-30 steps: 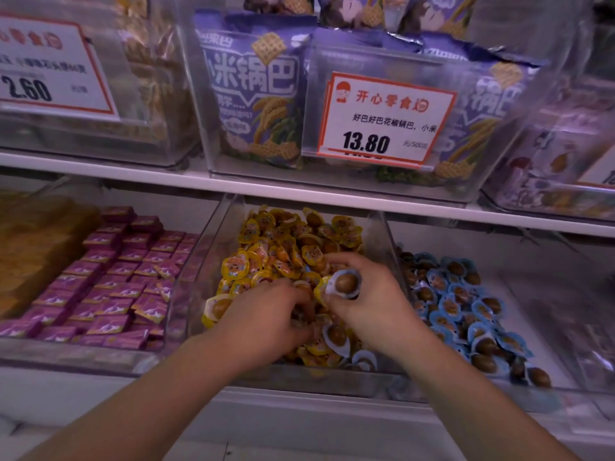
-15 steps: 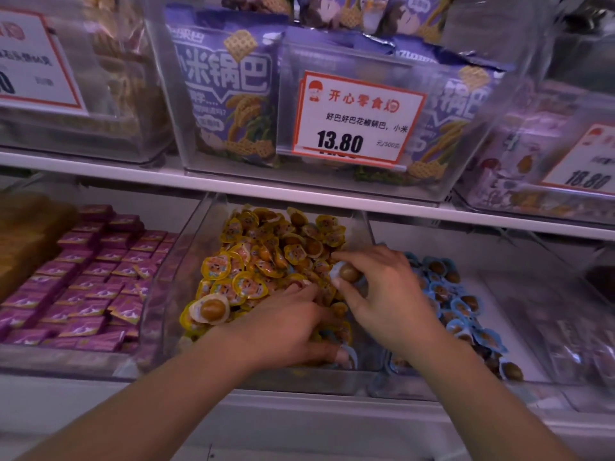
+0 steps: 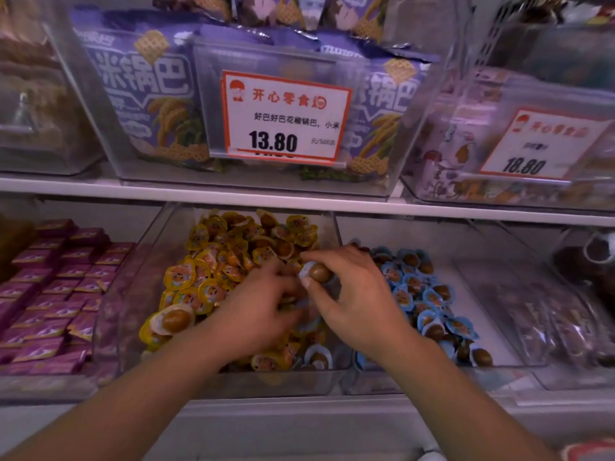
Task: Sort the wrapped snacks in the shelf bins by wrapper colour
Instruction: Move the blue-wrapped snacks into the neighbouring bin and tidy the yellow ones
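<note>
Shelf bins hold snacks: over the yellow-wrapper bin (image 3: 233,377), right hand (image 3: 352,301) pinches a blue-rimmed brown snack (image 3: 317,273); left hand (image 3: 259,311) blurred, fingers' state unclear.

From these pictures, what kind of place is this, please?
Most likely a snack shop selling loose sweets by weight. Clear shelf bins hold wrapped snacks, price cards such as the 13.80 card hang on them, and purple snack bags fill the shelf above.
</note>
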{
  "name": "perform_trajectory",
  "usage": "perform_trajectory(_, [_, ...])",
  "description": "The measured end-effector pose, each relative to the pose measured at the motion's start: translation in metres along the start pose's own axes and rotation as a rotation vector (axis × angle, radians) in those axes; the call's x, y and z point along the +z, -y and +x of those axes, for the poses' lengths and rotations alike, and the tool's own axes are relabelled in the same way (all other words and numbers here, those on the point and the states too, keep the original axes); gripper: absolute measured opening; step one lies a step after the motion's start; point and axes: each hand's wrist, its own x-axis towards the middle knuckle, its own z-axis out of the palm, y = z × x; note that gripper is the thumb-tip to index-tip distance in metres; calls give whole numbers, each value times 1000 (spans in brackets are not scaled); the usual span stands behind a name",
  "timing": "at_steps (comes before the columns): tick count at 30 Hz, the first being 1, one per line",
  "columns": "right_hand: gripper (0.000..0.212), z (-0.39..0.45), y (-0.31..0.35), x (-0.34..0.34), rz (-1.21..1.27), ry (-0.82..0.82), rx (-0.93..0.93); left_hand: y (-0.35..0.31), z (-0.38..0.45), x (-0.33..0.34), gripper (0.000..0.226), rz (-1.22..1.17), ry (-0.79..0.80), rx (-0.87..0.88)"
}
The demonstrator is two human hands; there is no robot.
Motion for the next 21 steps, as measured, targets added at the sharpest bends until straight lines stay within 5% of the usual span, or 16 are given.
perform_trajectory(4, [16, 0, 13, -9, 425, -231, 182, -19, 3, -26, 18, -613, -413, -208])
perform_trajectory(7, [12, 4, 35, -11, 1044, -374, 597, -42, -2, -35, 18, -658, -591, -167])
perform_trajectory(11, [35, 1, 65, -12, 1792, -73, 1024, -62, -13, -25, 8, -455, -549, -39])
perform_trajectory(15, [31, 3, 70, -16, 1753, -126, 1013, -70, -20, -10, 45, -87, -373, 52])
perform_trajectory(21, [17, 5, 36, -36, 1328, -84, 810, -62, -25, -9, 68, -270, -279, 161])
